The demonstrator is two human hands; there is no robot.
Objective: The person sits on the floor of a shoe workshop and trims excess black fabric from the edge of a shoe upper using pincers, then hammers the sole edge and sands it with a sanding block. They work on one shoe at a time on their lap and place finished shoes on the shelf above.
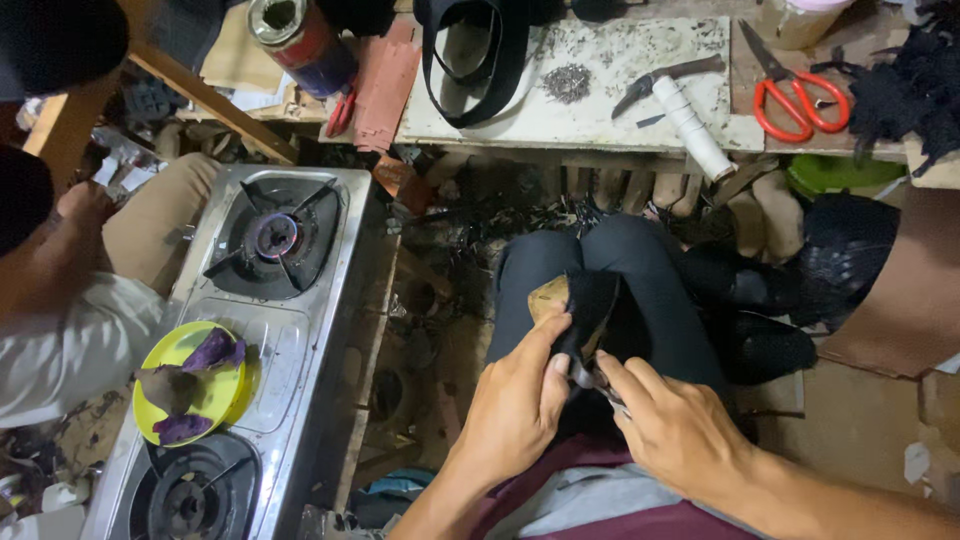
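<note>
My left hand pinches a black shoe upper with a tan lining, held over my lap. My right hand grips a small metal tool, likely pliers, whose tip meets the lower edge of the black piece. Both hands sit close together above my dark trousers. How the tool's jaws stand is hidden by my fingers.
A steel two-burner gas stove stands at left, with a lit burner and a yellow plate of purple pieces. Another person's arm is far left. The workbench ahead holds orange scissors, a knife, a white roll, a black strap and a can.
</note>
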